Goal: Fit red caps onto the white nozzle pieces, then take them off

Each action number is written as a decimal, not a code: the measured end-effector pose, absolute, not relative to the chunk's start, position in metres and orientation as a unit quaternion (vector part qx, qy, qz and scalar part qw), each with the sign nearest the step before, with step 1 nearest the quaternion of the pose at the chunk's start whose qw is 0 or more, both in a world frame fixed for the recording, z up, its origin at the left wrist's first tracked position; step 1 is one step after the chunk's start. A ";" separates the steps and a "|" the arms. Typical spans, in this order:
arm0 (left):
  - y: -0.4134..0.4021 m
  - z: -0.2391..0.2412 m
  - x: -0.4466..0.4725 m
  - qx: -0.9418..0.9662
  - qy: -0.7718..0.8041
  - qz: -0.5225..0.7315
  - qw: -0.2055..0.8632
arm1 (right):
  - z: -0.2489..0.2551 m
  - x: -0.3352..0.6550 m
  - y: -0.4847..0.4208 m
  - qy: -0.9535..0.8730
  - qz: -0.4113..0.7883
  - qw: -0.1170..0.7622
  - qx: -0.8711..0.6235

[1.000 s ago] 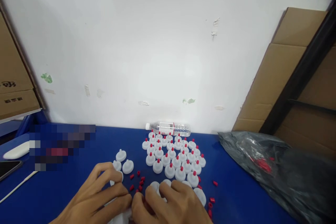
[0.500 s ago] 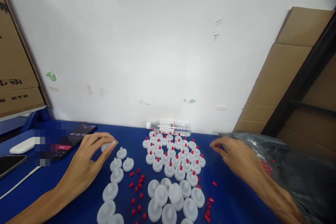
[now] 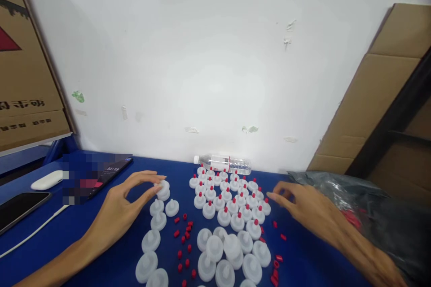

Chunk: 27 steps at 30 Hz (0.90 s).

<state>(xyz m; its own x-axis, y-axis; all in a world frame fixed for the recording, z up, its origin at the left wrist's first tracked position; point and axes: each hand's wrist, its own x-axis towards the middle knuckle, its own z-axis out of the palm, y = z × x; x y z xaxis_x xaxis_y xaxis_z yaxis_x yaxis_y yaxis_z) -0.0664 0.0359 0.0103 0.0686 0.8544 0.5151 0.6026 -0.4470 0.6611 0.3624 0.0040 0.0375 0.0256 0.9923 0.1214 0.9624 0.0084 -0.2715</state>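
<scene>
My left hand (image 3: 134, 195) pinches a translucent white nozzle cap (image 3: 164, 186) between thumb and fingertips. That cap overlaps another white one just below it, at the far end of a curved row of white nozzle caps (image 3: 151, 241). On the other side, my right hand (image 3: 299, 199) hovers with bent fingers and a gap between thumb and fingers; I see nothing in it. Its thumb tip is close to the right edge of a group of white caps with red tips (image 3: 237, 221). Between row and group lie loose small red tip covers (image 3: 187, 248).
Untipped white caps (image 3: 225, 273) are heaped at the front middle. A clear bottle (image 3: 222, 163) lies against the wall. Phones (image 3: 111, 175), a white case (image 3: 47, 180) and a cable are left; a dark plastic bag (image 3: 380, 215) and cardboard (image 3: 363, 94) are right.
My left hand has carried the white cap rightward onto the end of the row. My right hand's thumb has come nearer the red-tipped caps. The whole view has shifted slightly.
</scene>
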 end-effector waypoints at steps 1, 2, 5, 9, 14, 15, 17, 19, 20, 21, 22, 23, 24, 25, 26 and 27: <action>0.036 0.010 -0.066 0.719 0.502 0.456 0.152 | 0.037 0.361 0.005 -0.699 0.032 0.156 -0.698; 0.037 0.009 -0.066 0.719 0.498 0.454 0.167 | 0.036 0.358 0.006 -0.705 0.022 0.169 -0.688; 0.039 0.006 -0.067 0.719 0.486 0.451 0.209 | 0.030 0.349 0.007 -0.730 0.018 0.180 -0.659; 0.041 0.001 -0.070 0.737 0.468 0.446 0.197 | 0.020 0.341 0.008 -0.745 0.014 0.147 -0.650; 0.043 -0.002 -0.071 0.752 0.444 0.460 0.161 | 0.016 0.343 0.008 -0.741 -0.012 0.135 -0.657; 0.043 -0.002 -0.070 0.752 0.442 0.463 0.157 | 0.016 0.343 0.008 -0.739 -0.014 0.135 -0.660; 0.043 -0.003 -0.069 0.749 0.443 0.468 0.153 | 0.018 0.343 0.007 -0.734 -0.007 0.128 -0.667; 0.042 -0.004 -0.068 0.747 0.445 0.469 0.157 | 0.021 0.342 0.006 -0.727 0.005 0.116 -0.677; 0.042 -0.005 -0.068 0.748 0.445 0.467 0.160 | 0.022 0.341 0.006 -0.724 0.009 0.111 -0.681; 0.043 -0.005 -0.068 0.749 0.444 0.464 0.162 | 0.022 0.340 0.006 -0.721 0.011 0.108 -0.684; 0.043 -0.005 -0.068 0.751 0.442 0.462 0.164 | 0.023 0.340 0.006 -0.720 0.011 0.107 -0.686; 0.043 -0.006 -0.068 0.753 0.440 0.462 0.163 | 0.023 0.339 0.005 -0.720 0.009 0.108 -0.686; 0.044 -0.006 -0.068 0.755 0.437 0.462 0.162 | 0.023 0.339 0.006 -0.720 0.008 0.108 -0.685; 0.044 -0.006 -0.068 0.756 0.434 0.462 0.162 | 0.023 0.339 0.006 -0.721 0.007 0.109 -0.684; 0.044 -0.006 -0.068 0.758 0.432 0.462 0.162 | 0.023 0.339 0.006 -0.721 0.006 0.109 -0.684; 0.044 -0.006 -0.068 0.759 0.431 0.461 0.163 | 0.022 0.339 0.006 -0.722 0.005 0.109 -0.683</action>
